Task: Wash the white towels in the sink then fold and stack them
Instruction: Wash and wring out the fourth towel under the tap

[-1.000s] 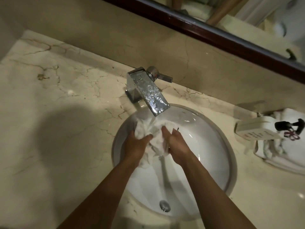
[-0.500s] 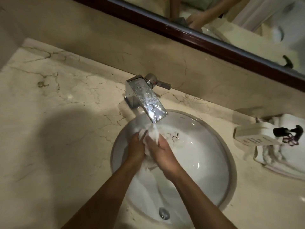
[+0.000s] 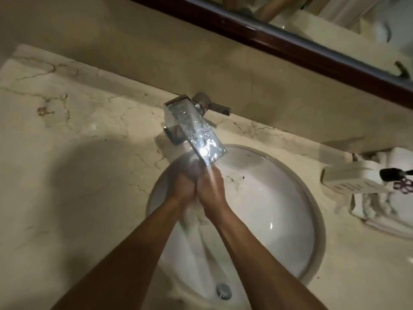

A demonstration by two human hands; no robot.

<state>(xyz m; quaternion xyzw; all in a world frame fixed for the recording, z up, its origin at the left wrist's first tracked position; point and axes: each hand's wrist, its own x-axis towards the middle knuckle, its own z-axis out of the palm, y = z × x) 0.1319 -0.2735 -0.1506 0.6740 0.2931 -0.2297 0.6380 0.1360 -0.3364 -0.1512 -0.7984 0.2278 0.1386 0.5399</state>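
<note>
Marble tabletop [image 3: 73, 166] surrounded a round white sink [image 3: 288, 220], with a chrome faucet [image 3: 194, 130] running at its back rim and a dark-framed mirror [image 3: 290, 39] on the wall above. We recorded both hands pressed together directly under the stream: left hand [image 3: 182, 184] and right hand [image 3: 211, 189] touching along the knuckles, fingers curled inward. We judged that they were bunching a white towel [image 3: 196, 220] between them, though the frame was blurred there and little cloth showed inside the grip itself; pale wet fabric trailed below the wrists toward the drain [image 3: 223, 290]. So the towel lay in the basin, upper part held in the hands, remainder hanging loose between the forearms. Water struck the back of the right hand. Risks we noted: spray deflecting off the hands onto the tabletop, and possibly toward the folded towels [image 3: 380, 206] at the right, which sat near the sink rim under a white box [image 3: 350, 182] and a small dark bottle [image 3: 393, 174]; wetting those would spoil the dry stack. We also judged that the trailing cloth could cover the drain and let the basin fill.
</note>
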